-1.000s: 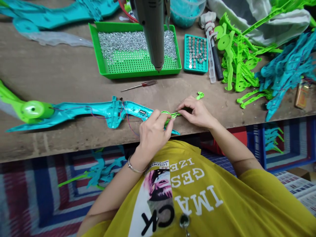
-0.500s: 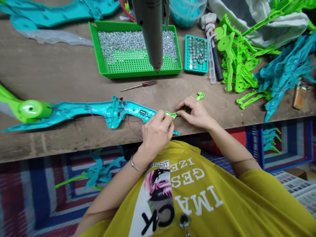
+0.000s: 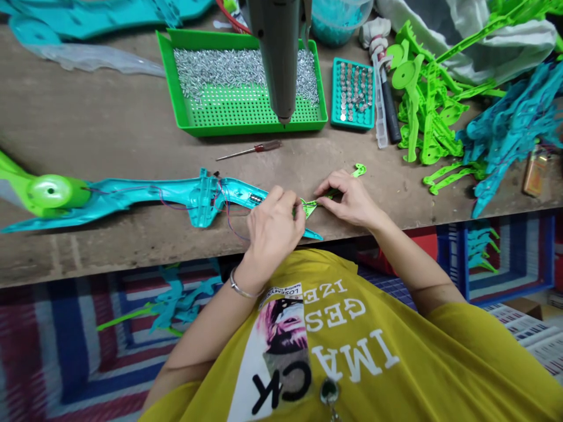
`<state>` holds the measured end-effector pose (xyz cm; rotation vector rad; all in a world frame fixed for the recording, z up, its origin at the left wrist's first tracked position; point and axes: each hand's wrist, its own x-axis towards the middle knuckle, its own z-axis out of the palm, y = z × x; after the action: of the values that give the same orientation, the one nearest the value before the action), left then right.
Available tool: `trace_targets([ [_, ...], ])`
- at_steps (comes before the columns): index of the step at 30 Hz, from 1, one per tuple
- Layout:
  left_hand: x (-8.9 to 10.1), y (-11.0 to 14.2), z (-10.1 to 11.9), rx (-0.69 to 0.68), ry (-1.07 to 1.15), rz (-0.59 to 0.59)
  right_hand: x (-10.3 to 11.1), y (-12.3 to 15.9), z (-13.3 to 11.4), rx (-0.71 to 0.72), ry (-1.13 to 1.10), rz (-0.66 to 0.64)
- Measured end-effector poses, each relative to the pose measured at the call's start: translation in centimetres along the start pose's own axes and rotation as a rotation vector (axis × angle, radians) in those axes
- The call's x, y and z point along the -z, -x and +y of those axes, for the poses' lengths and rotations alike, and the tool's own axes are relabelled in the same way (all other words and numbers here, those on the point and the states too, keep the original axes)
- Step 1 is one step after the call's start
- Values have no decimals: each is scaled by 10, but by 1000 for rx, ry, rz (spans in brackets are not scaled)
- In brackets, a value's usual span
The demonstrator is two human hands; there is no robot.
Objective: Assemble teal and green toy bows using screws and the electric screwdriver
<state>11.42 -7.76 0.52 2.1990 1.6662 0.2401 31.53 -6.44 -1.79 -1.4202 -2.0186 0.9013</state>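
Note:
A long turquoise plastic shell (image 3: 145,190) lies along the bench edge, with thin red and blue wires running over it and small metal coin cells in a slot. At its right end my left hand (image 3: 275,225), with a bangle on the wrist, is closed over the joint with a slim lime-green plastic piece (image 3: 310,206); what its fingertips pinch is hidden. Just to the right, my right hand (image 3: 347,199) grips that green piece between thumb and fingers, and its far tip sticks out beyond. A round green part (image 3: 55,196) sits on the shell's left end.
A power screwdriver (image 3: 281,70) hangs over a green tray (image 3: 211,130) of screws. Behind my hands lie a screwdriver (image 3: 250,150), a teal tray (image 3: 352,124) of coin cells and a hammer (image 3: 390,114). Green parts (image 3: 433,138) and turquoise shells (image 3: 510,123) are piled right.
My left hand has shifted slightly up and left, its knuckles raised, uncovering more of the green piece. My right hand keeps its grip. The view has moved a little.

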Motion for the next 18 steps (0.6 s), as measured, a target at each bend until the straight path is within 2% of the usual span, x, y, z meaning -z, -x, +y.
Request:
trace_targets([
  [5,3,-3,9,14,-98,-71,-3,2,-4,25,50,-54],
  [12,4,2,7,-65,-153,-104,-7,6,-12,150,284,-137],
  [15,7,4,2,-44,-103,-124,-8,7,-14,199,361,-135],
  [18,8,2,-6,-38,39,-127,-9,7,-16,215,429,-146],
])
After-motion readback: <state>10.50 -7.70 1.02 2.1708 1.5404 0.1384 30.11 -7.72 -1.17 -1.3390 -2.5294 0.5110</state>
